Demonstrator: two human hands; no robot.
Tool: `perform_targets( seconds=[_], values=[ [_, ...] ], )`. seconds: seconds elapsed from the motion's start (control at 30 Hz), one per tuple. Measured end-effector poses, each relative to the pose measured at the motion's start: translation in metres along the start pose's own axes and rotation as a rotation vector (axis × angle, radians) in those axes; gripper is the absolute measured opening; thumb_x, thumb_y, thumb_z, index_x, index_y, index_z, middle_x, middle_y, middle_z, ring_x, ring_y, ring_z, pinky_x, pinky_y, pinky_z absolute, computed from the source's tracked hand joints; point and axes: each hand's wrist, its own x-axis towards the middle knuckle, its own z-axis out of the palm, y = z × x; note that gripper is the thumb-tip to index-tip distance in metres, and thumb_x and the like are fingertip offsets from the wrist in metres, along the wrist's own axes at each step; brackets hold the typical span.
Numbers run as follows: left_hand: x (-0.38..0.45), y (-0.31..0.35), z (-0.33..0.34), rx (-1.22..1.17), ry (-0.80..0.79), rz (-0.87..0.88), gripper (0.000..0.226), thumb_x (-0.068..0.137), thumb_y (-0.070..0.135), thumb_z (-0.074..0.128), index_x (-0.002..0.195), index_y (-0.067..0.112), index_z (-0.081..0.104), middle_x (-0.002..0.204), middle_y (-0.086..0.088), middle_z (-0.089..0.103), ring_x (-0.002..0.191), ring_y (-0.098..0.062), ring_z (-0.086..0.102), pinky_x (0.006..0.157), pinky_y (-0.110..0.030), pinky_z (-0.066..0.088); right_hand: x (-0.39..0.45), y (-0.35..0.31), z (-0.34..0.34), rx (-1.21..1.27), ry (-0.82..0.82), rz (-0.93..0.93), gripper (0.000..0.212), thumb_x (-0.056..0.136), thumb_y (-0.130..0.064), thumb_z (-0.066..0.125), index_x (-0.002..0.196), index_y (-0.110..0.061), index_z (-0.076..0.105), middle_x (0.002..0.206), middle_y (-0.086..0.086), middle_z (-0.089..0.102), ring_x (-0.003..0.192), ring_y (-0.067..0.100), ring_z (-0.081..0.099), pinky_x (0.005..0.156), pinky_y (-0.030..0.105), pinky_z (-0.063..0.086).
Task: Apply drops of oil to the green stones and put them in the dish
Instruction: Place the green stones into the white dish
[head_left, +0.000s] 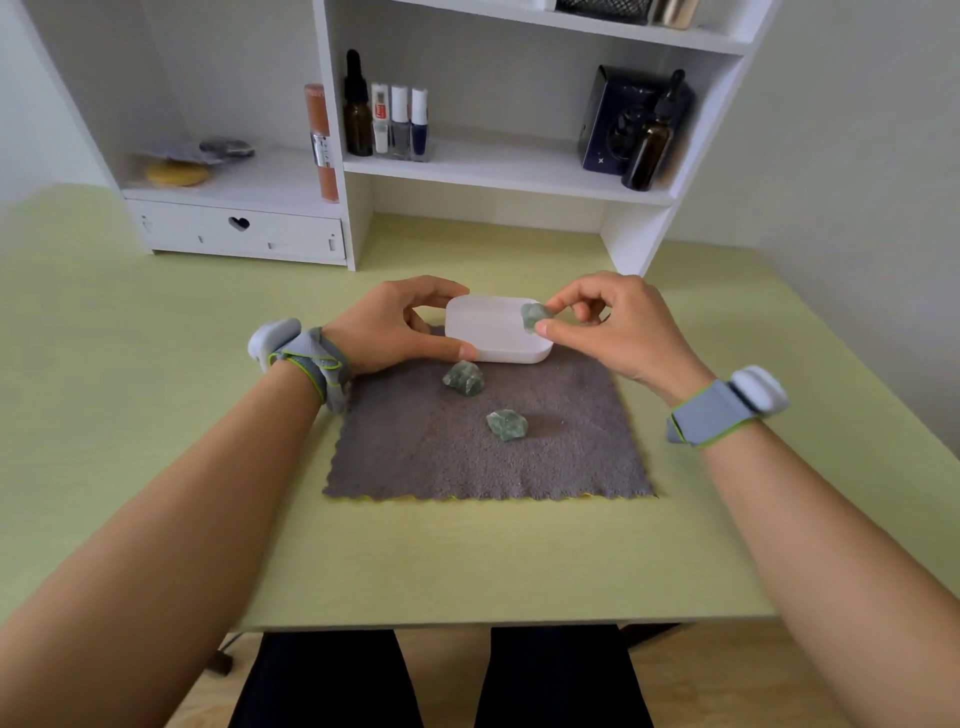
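Note:
A white rounded dish (488, 332) rests at the far edge of a grey cloth (467, 447). My left hand (395, 327) grips the dish's left end between thumb and fingers. My right hand (618, 327) pinches a green stone (534, 315) over the dish's right end. Two more green stones lie on the cloth: one (464, 378) just in front of the dish, the other (507, 424) nearer to me. Dark dropper bottles stand on the shelf, one at the left (357, 111) and one at the right (653, 137).
A white shelf unit (498, 166) stands at the back of the green table (156, 415), holding nail polish bottles (400, 124), a dark box (613, 119) and an orange tube (322, 140). A small drawer (239, 231) sits at its lower left.

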Motion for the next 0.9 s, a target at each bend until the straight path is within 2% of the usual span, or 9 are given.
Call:
perform_targets(
  seconds=[0.17,0.33,0.47,0.73,0.9],
  values=[
    [0.0,0.001,-0.002,0.0,0.0,-0.016,0.064,0.068,0.029,0.084,0.127,0.026,0.058,0.123,0.01,0.063,0.064,-0.008,0.056,0.084,-0.028,0.054,0.016,0.005,0.008,-0.063,-0.037,0.003,0.012,0.078,-0.026,0.084,0.088,-0.022,0.078,0.074,-0.005,0.05,0.066,0.011,0.046,0.065,0.026,0.038],
    [0.0,0.001,-0.001,-0.012,-0.008,-0.021,0.063,0.069,0.029,0.084,0.127,0.025,0.059,0.124,0.009,0.063,0.069,-0.011,0.057,0.088,-0.032,0.055,0.019,0.011,0.014,-0.085,-0.023,-0.02,0.015,0.077,-0.025,0.085,0.09,-0.019,0.079,0.077,-0.005,0.048,0.065,0.008,0.044,0.063,0.018,0.036],
    [0.001,0.001,-0.002,-0.012,-0.013,-0.023,0.063,0.068,0.03,0.084,0.126,0.026,0.059,0.124,0.01,0.063,0.067,-0.009,0.056,0.084,-0.028,0.054,0.022,0.012,0.015,-0.122,-0.017,-0.042,0.016,0.077,-0.026,0.086,0.091,-0.02,0.08,0.079,-0.004,0.047,0.063,0.005,0.042,0.061,0.015,0.033],
    [0.001,0.001,-0.001,-0.014,-0.013,-0.025,0.065,0.067,0.032,0.084,0.127,0.026,0.059,0.123,0.01,0.064,0.065,-0.009,0.056,0.093,-0.037,0.055,0.023,0.018,0.02,-0.179,-0.007,-0.065,0.015,0.076,-0.03,0.085,0.089,-0.025,0.079,0.076,-0.009,0.045,0.064,0.004,0.045,0.065,0.027,0.039],
    [0.0,0.001,-0.001,-0.019,-0.007,-0.033,0.064,0.067,0.03,0.085,0.127,0.027,0.059,0.122,0.012,0.064,0.067,-0.009,0.058,0.091,-0.035,0.055,0.024,0.018,0.02,-0.22,-0.015,-0.059,0.013,0.077,-0.036,0.083,0.087,-0.03,0.077,0.077,-0.013,0.045,0.067,0.002,0.047,0.066,0.029,0.043]
  ],
)
